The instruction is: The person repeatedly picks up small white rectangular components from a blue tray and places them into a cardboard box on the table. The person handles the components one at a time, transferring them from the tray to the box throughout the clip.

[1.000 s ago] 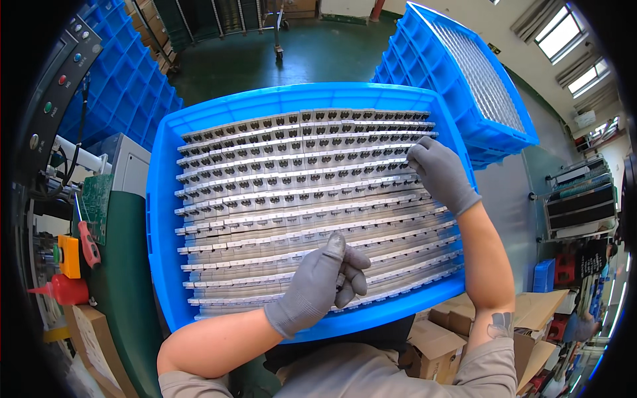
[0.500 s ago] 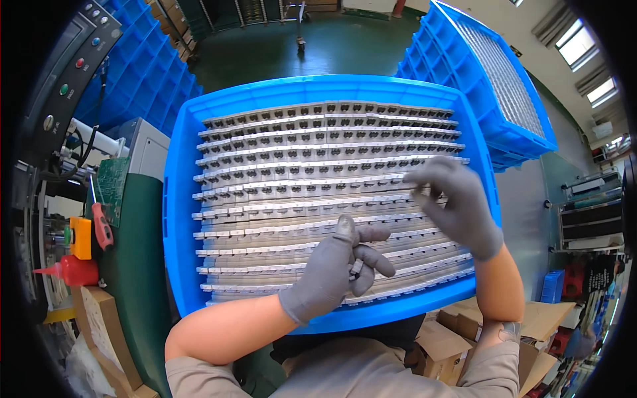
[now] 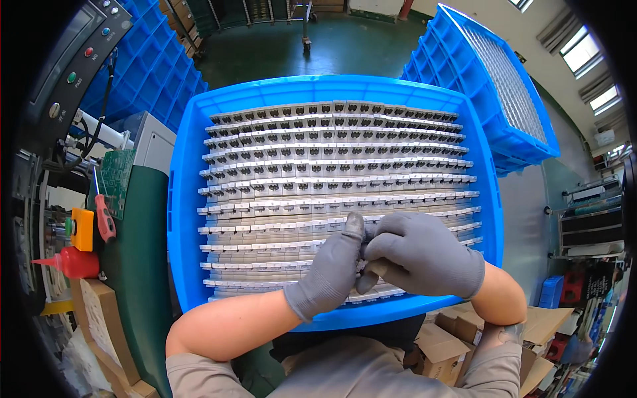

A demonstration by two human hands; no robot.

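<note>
A large blue bin [image 3: 183, 199] lies before me, packed with rows of small white parts [image 3: 265, 174]. The far rows carry black pieces on their faces, while the nearer rows show mostly white edges. Over the near half of these rows, my left hand [image 3: 326, 266], in a grey glove, is closed with its thumb pointing up. My right hand [image 3: 424, 255], gloved alike, meets it from the right, fingertips pinched against the left fingers. Whatever sits between the fingers is too small and too covered to make out.
On the left bench are a red-handled screwdriver [image 3: 104, 219], a green circuit board [image 3: 118, 180], an orange box [image 3: 81, 229] and a red bottle [image 3: 79, 262]. A filled blue bin [image 3: 458, 79] stands at the far right. Cardboard boxes [image 3: 434, 348] sit at the lower right.
My right hand has come down and left from above the right-hand rows to meet my left hand. The left hand stays nearly in place, its curled fingers now partly covered by the right.
</note>
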